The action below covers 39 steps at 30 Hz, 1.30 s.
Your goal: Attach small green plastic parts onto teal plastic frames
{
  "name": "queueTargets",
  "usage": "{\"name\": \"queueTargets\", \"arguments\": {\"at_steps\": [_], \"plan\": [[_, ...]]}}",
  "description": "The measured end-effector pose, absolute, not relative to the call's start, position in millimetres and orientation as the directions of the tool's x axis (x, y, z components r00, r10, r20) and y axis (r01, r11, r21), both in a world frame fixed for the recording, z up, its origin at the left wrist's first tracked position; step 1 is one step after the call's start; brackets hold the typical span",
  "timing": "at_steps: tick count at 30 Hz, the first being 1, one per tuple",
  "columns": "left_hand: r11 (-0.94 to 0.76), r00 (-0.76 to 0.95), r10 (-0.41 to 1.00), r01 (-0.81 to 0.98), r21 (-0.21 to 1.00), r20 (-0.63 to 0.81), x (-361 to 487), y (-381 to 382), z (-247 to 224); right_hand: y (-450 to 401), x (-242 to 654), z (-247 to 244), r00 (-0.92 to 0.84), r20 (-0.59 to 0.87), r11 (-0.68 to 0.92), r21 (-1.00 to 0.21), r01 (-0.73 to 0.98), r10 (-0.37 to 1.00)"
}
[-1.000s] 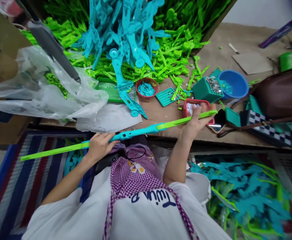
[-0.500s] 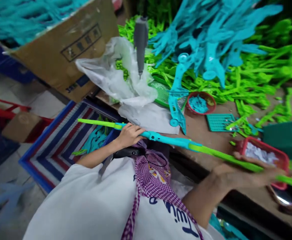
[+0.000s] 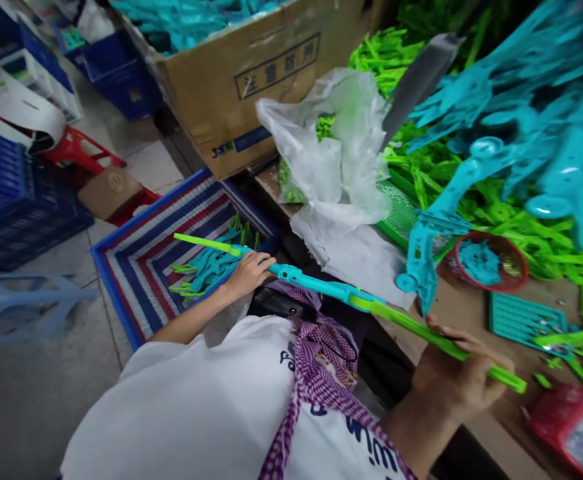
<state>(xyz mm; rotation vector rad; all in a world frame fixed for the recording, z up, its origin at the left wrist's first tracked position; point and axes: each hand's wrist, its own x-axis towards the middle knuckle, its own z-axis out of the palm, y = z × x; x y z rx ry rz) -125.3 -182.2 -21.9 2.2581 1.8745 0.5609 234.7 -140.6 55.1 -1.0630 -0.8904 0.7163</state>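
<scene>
A long plastic piece [image 3: 316, 283], turquoise in the middle with lime-green arms at both ends, stretches across in front of my body. My left hand [image 3: 252, 272] is closed round its turquoise part near the left end. My right hand [image 3: 471, 373] grips the right green arm, thumb pressed on it, with the tip sticking out past the fingers. To the left of my left hand, a striped, blue-rimmed bin [image 3: 121, 267] holds similar turquoise and green pieces [image 3: 216, 260]. Above my right hand, a single turquoise part [image 3: 424, 247] lies at the table edge.
A grey powered screwdriver [image 3: 421, 80] hangs over a clear plastic bag [image 3: 331, 153]. Heaped green parts [image 3: 501, 227] and turquoise parts [image 3: 571, 147] cover the table's back. Red bowls [image 3: 518, 283], a green tray [image 3: 526, 320], a cardboard box [image 3: 271, 80] and a blue stool [image 3: 21, 307] stand around.
My view has swung left, bringing more of the striped bin and floor into sight. The right hand has closed around the green arm; the piece stays in both hands.
</scene>
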Motion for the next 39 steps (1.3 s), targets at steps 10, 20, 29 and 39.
{"name": "queueTargets", "arguments": {"at_steps": [10, 20, 29, 39], "plan": [[-0.276, 0.223, 0.955, 0.906, 0.320, 0.194, -116.3, -173.8, -22.6, -133.8, 239.7, 56.8, 0.587, 0.338, 0.384, -0.922, 0.049, 0.736], [-0.322, 0.229, 0.932, 0.879, 0.352, 0.281, -103.2, -154.9, -27.7, -127.3, 264.5, 55.8, 0.515, 0.350, 0.412, -0.911, -0.007, 0.783], [-0.040, -0.094, 0.936, 0.928, 0.369, 0.338, -137.5, -167.7, -63.3, -138.6, 244.6, 30.9, 0.252, 0.243, 0.195, -0.960, 0.203, 0.937], [-0.024, -0.073, 0.970, 0.921, 0.390, 0.233, -172.9, -175.0, -70.4, -108.7, 225.0, 28.0, 0.176, 0.175, 0.124, -0.955, 0.268, 0.969]]}}
